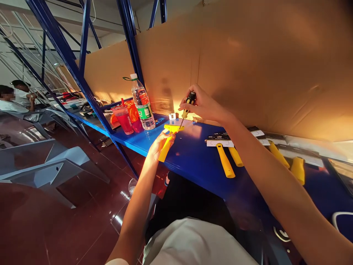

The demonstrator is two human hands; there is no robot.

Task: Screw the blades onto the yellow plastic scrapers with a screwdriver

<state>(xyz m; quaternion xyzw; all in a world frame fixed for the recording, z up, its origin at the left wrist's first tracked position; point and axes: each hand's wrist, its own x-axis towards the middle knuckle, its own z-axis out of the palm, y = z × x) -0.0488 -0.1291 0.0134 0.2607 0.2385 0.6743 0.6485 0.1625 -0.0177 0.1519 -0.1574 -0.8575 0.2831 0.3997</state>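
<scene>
My left hand (159, 144) is closed around the yellow handle of a scraper (166, 147), its wide head pointing away from me above the blue table. In my right hand (199, 102) is a screwdriver (186, 107) with a black and yellow grip. Its shaft slants down, and the tip is at the right part of the scraper's head; whether it sits in a screw is too small to tell. To the right, more yellow-handled scrapers (225, 162) with black and white heads lie on the table, partly behind my right forearm.
A clear plastic bottle (143, 106) with a green label and a red drink cup (124, 119) stand left of my hands. Behind the blue table (190, 158) rises a brown board (234, 66). Blue rack posts (82, 86), grey chairs (63, 165) and seated people (23, 97) are at left.
</scene>
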